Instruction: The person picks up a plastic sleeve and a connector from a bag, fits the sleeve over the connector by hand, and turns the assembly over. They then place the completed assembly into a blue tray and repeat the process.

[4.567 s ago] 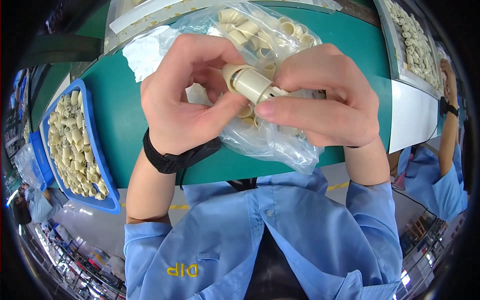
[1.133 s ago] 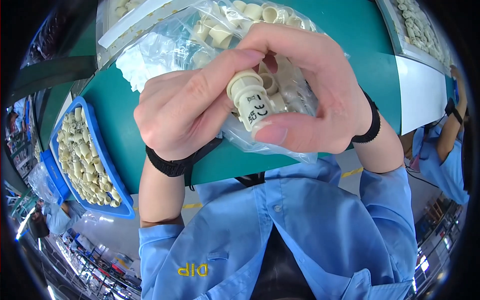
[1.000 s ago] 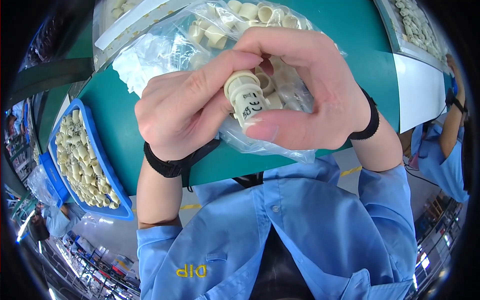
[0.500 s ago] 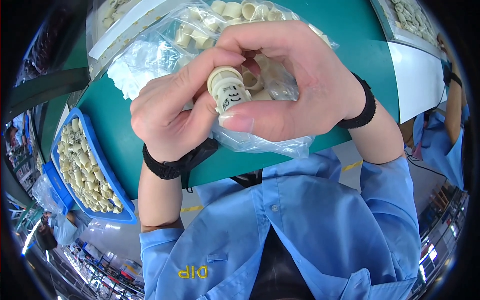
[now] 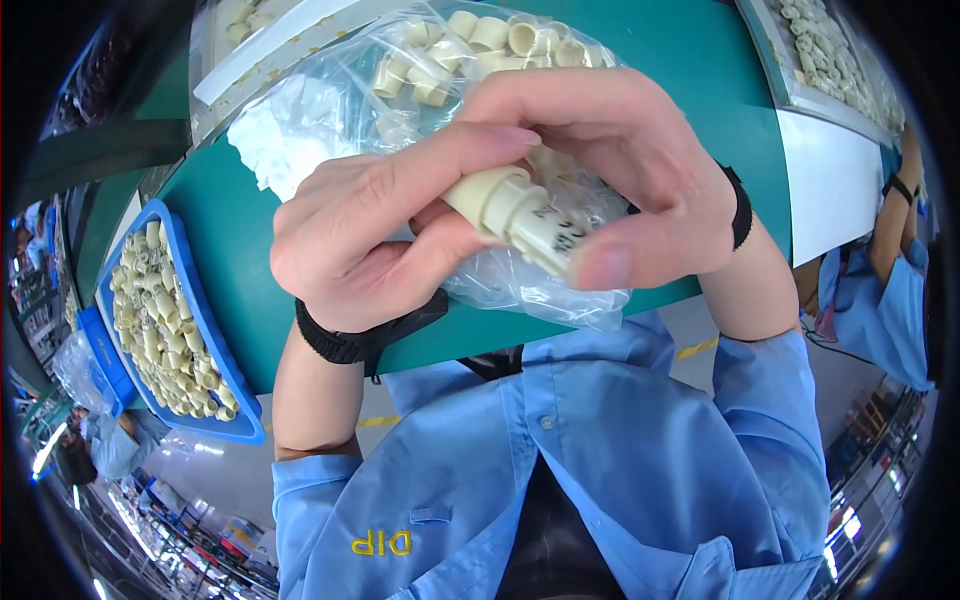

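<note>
A cream plastic cylindrical part with a wide collar and black printed marks lies tilted between my hands. My left hand pinches its collar end between thumb and fingers. At the narrower printed end, my right hand arches over with its thumb against the part; its fingertips are partly hidden and the thumb is slightly blurred. Behind and below the hands, a clear plastic bag spreads over the green tabletop. Several short cream tubes show at the bag's far side.
At the left stands a blue tray heaped with cream plastic parts. A tray of similar pale parts sits at the far right, near a white sheet. A co-worker's arm and blue sleeve show at the right edge.
The cream part has turned, its printed end swinging toward the right. My right thumb has moved right with that end, while my left hand keeps hold of the collar.
</note>
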A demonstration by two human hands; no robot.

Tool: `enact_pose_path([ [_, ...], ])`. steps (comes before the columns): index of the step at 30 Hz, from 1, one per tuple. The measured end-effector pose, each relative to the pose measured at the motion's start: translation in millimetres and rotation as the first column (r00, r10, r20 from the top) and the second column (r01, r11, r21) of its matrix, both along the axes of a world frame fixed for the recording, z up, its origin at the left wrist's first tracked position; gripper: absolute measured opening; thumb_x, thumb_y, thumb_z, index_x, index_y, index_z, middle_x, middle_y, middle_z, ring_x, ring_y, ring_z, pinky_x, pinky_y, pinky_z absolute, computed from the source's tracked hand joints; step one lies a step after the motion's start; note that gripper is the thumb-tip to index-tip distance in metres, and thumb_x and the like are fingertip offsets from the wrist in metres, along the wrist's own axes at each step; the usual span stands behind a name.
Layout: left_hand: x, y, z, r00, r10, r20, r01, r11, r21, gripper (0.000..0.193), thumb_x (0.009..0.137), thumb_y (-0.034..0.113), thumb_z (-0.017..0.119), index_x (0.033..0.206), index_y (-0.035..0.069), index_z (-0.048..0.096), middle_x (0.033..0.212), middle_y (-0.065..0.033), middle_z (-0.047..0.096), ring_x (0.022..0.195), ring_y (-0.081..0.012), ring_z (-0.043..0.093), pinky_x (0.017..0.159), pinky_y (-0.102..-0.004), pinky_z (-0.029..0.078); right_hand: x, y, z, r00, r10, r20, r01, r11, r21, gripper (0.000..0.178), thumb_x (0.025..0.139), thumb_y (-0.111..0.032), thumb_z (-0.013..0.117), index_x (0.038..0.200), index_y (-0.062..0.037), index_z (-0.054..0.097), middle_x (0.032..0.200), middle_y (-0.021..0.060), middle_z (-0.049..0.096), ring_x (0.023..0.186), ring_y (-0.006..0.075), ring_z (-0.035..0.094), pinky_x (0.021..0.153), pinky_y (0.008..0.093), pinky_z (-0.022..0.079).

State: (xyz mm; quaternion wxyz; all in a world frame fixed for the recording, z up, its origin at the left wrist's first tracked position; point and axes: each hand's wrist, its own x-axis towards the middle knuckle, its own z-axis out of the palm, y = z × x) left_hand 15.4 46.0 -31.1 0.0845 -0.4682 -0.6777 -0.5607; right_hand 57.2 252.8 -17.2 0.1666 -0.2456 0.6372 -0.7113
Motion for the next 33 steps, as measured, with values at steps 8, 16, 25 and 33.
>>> enact_pose_path([
  [8, -2, 0, 0, 0.997, -0.056, -0.062, 0.060, 0.996, 0.062, 0.036, 0.067, 0.009, 0.083, 0.100, -0.002, 0.073, 0.071, -0.0074, 0.070, 0.053, -0.0165, 0.064, 0.047, -0.0245, 0.048, 2, 1, 0, 0.999, 0.041, 0.031, -0.040, 0.999, -0.019, 0.084, 0.071, -0.046, 0.075, 0.125, 0.0134, 0.051, 0.119, 0.0173, 0.058, 0.108, 0.0239, 0.058, 0.095, 0.0316, 0.043],
  [16, 0, -2, 6, 0.999, -0.052, 0.009, 0.052, 0.999, -0.016, 0.036, 0.067, 0.010, 0.083, 0.100, -0.001, 0.073, 0.065, -0.0071, 0.066, 0.049, -0.0156, 0.062, 0.046, -0.0240, 0.046, 0, 4, 1, 0.991, 0.089, 0.104, -0.088, 0.996, -0.009, 0.081, 0.075, -0.046, 0.074, 0.127, 0.0120, 0.050, 0.117, 0.0138, 0.057, 0.109, 0.0205, 0.056, 0.095, 0.0303, 0.042],
  [25, 9, 0, 4, 0.998, 0.049, 0.038, -0.047, 0.998, -0.030, 0.033, 0.069, 0.008, 0.082, 0.100, 0.000, 0.072, 0.062, -0.0058, 0.063, 0.048, -0.0127, 0.059, 0.047, -0.0229, 0.043, 1, -2, -8, 0.980, 0.101, 0.170, -0.076, 0.987, -0.145, 0.064, 0.080, -0.038, 0.073, 0.120, 0.0080, 0.053, 0.106, 0.0076, 0.056, 0.098, 0.0151, 0.054, 0.086, 0.0280, 0.043],
  [33, 5, -3, -1, 0.995, 0.097, 0.020, -0.096, 0.994, -0.053, 0.033, 0.068, 0.006, 0.080, 0.100, 0.002, 0.072, 0.063, -0.0056, 0.064, 0.049, -0.0129, 0.059, 0.048, -0.0227, 0.044, -1, -3, -10, 0.985, 0.031, 0.170, -0.023, 0.998, -0.054, 0.052, 0.081, -0.036, 0.071, 0.110, 0.0036, 0.055, 0.099, 0.0042, 0.054, 0.092, 0.0119, 0.051, 0.080, 0.0244, 0.041],
])
